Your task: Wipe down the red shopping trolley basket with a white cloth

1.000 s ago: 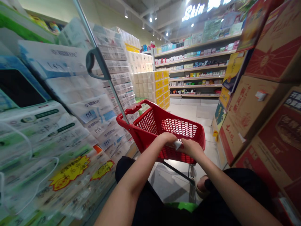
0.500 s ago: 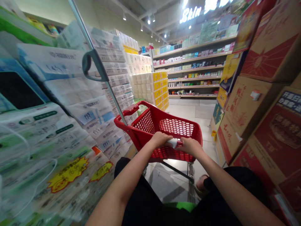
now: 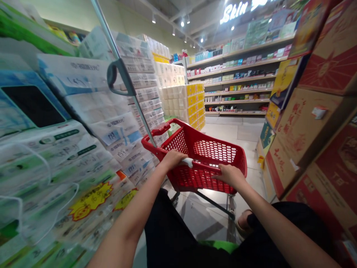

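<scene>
A red plastic shopping cart point(image 3: 220, 149) stands in front of me, side-on, with a perforated basket. My left hand point(image 3: 174, 159) is closed over the near rim towards the handle end, on a white cloth point(image 3: 187, 161) that pokes out past the fingers along the rim. Whether it is cloth or paper is hard to tell. Further right on the same rim rests my right hand point(image 3: 231, 175), its fingers bent over the edge and holding it. A metal pole point(image 3: 142, 115) with a grey loop-shaped clip point(image 3: 119, 78) rises from the cart's handle end.
Stacked tissue packs point(image 3: 111, 130) stand close on the left, bearing yellow price signs point(image 3: 90, 201). Cardboard boxes point(image 3: 301, 123) are piled on the right. Shelves point(image 3: 234, 78) of small products line the back. My shoe point(image 3: 244, 223) is near the cart's wheels.
My hands have moved apart along the rim: the left one slid left towards the handle end with the white cloth, while the right one shifted slightly right. The view has turned a little left.
</scene>
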`<action>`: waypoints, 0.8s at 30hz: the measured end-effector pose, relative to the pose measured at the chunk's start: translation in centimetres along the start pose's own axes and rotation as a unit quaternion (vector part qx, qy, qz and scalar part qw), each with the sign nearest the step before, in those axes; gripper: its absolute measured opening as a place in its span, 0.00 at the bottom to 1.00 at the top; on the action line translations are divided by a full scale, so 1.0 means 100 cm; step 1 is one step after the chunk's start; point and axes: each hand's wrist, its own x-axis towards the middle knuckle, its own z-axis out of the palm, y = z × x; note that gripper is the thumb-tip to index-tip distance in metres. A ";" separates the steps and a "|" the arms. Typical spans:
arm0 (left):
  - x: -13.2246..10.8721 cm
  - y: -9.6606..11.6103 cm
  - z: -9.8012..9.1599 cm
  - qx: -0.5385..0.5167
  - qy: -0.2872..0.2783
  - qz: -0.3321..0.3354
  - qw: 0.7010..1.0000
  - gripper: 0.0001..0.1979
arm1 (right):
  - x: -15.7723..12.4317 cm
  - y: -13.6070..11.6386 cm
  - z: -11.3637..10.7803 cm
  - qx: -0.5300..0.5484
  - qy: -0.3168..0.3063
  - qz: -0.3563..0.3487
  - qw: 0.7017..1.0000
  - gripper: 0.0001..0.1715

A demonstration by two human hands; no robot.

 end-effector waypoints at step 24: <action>0.054 0.135 0.056 -0.082 0.122 0.042 0.988 0.27 | 0.002 0.032 0.006 0.171 0.068 -0.124 0.975 0.27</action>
